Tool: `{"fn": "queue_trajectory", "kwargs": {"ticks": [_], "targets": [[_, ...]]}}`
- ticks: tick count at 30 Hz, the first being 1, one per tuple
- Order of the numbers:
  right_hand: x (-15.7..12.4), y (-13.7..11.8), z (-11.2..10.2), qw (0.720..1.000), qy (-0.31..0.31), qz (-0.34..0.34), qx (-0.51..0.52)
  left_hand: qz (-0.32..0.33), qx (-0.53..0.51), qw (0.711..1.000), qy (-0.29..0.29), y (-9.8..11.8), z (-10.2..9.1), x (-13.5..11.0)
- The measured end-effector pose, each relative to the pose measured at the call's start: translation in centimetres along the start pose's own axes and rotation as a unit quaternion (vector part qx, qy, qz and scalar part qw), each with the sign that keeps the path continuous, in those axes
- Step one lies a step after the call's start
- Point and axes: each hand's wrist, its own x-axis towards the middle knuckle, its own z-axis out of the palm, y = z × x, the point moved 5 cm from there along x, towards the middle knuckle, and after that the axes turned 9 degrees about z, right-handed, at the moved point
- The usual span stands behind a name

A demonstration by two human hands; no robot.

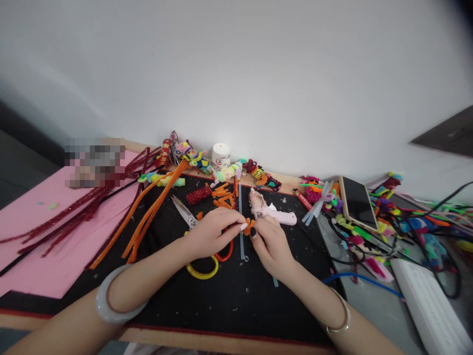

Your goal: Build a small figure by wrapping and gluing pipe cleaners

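Over a black mat (229,301), my left hand (210,232) and my right hand (271,244) meet, both pinching a small orange pipe-cleaner piece (250,227) between their fingertips. Scissors (186,213) with yellow and red handles lie under my left hand. A pink glue gun (271,210) rests just behind my right hand. Cut orange pipe-cleaner bits (222,195) are scattered beyond the hands. A clear glue stick (241,217) lies between my hands.
Long orange pipe cleaners (150,213) and red glitter ones (70,212) lie left, across pink sheets (44,256). Colourful pipe-cleaner figures (225,170) and a white roll (220,155) line the wall. Right: a phone (357,203), cables, a white keyboard (428,305).
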Motion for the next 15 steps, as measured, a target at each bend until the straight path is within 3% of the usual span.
{"fn": "queue_trajectory", "kwargs": {"ticks": [15], "targets": [[-0.05, -0.06, 0.08, 1.000, 0.002, -0.010, -0.010, 0.015, 0.015, 0.999, -0.035, 0.36, 0.18, 0.09]]}}
